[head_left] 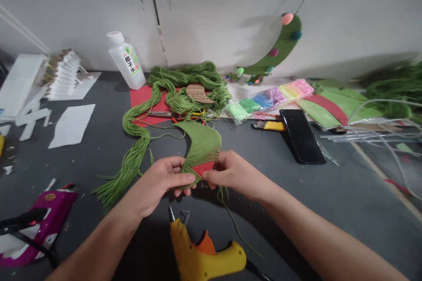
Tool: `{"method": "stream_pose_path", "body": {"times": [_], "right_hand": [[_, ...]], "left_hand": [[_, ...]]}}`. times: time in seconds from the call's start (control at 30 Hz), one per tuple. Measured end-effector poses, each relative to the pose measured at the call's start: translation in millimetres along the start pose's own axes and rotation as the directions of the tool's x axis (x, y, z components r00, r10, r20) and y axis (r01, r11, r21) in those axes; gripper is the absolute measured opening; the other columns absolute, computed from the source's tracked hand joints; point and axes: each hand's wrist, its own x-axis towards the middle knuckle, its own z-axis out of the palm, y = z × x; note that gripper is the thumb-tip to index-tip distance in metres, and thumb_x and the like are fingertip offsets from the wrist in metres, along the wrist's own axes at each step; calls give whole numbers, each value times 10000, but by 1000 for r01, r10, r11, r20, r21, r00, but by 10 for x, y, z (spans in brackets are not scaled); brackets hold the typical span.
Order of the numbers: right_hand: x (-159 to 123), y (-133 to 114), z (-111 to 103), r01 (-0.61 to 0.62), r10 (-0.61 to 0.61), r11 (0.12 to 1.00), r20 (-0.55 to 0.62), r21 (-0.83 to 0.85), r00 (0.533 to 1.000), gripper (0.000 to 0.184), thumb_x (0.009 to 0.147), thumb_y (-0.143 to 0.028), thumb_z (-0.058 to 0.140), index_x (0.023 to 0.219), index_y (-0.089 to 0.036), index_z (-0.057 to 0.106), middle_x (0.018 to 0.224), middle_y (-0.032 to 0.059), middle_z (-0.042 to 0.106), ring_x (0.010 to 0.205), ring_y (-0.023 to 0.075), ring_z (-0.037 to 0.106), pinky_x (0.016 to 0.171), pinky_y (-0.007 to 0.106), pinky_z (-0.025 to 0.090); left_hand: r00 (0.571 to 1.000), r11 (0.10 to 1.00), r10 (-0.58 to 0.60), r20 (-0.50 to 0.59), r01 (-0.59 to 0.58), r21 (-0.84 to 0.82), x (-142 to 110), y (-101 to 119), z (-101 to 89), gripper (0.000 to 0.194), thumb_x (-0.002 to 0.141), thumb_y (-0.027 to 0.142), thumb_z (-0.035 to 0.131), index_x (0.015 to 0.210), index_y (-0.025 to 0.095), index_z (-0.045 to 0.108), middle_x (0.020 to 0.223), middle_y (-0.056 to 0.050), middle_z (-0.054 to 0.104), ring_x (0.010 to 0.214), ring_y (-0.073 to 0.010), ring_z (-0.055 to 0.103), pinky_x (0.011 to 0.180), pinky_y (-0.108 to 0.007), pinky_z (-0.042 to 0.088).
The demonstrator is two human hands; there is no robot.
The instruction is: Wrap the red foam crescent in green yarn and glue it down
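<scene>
A curved, crescent-like piece [204, 140] wound with green yarn is held over the table, with red card still showing near its lower end. My left hand [165, 180] is closed on that lower end, thumb on top and fingers beneath. At the right edge of the red patch, my right hand [229, 173] pinches the green yarn [232, 216], whose loose tail hangs below it onto the table. Just in front of my hands lies a yellow hot glue gun [211, 259], nozzle pointing away. Behind the piece, a green yarn skein [140, 138] spreads over red card.
At the back stand a plastic bottle [127, 61] and a green crescent with pompoms [283, 48]. Scissors [161, 114] lie by the skein. To the right are clay packets [270, 99], a yellow cutter [273, 126] and a phone [302, 136]. A purple device [49, 215] sits front left.
</scene>
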Motion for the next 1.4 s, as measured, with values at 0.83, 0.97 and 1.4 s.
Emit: {"method": "stream_pose_path", "body": {"times": [0.83, 0.97, 1.4], "right_hand": [[-6, -8, 3, -59, 51, 976, -43, -211, 998, 179, 772, -279, 559, 748, -127, 651, 577, -41, 472, 524, 74, 361, 490, 204, 284], [-62, -105, -14, 12, -46, 881, -61, -474, 997, 176, 817, -222, 512, 767, -147, 663, 659, -3, 594, 590, 106, 478, 560, 215, 342], [-19, -33, 152, -146, 116, 984, -257, -100, 959, 254, 790, -359, 571, 661, -145, 616, 484, -55, 435, 440, 70, 340, 451, 214, 259]], "left_hand": [[992, 1000, 6, -122, -10, -27, 34, 18, 32, 182, 762, 313, 643, 759, 131, 646, 604, 22, 574, 499, -62, 458, 463, -190, 290], [986, 999, 16, -164, -23, -40, 41, 34, 10, 183, 747, 326, 657, 747, 145, 633, 607, 27, 573, 509, -72, 471, 477, -194, 305], [982, 995, 32, -185, -49, -84, 32, 42, 0, 106, 760, 263, 638, 803, 167, 625, 681, 32, 578, 550, -67, 485, 515, -193, 337]]}}
